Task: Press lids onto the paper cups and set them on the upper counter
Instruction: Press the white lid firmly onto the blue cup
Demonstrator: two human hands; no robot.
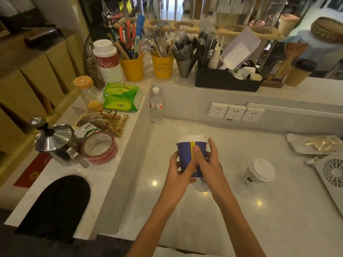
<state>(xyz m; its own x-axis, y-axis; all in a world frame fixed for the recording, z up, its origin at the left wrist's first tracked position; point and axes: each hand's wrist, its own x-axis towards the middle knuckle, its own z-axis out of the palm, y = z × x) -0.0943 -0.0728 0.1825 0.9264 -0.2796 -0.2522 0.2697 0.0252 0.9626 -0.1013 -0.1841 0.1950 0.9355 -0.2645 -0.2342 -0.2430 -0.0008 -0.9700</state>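
Observation:
A blue paper cup (185,153) with a yellow stripe and a white lid (191,139) is held above the lower counter (222,210). My left hand (179,170) wraps its left side and bottom. My right hand (206,160) grips its right side, thumb on the stripe. Part of another cup (203,179) shows just below the hands, mostly hidden. A green-patterned paper cup (259,172) with a white lid stands on the lower counter to the right. A brown cup with a black lid (299,73) stands on the upper counter (306,91) at the back right.
On the back ledge are yellow pots of tools (132,68), a black organiser (227,80) and a water bottle (156,104) below it. The left ledge holds a metal pot (55,140), a tape roll (100,147) and tissues (121,98). Wall sockets (235,112) face me. A vented device (332,175) lies far right.

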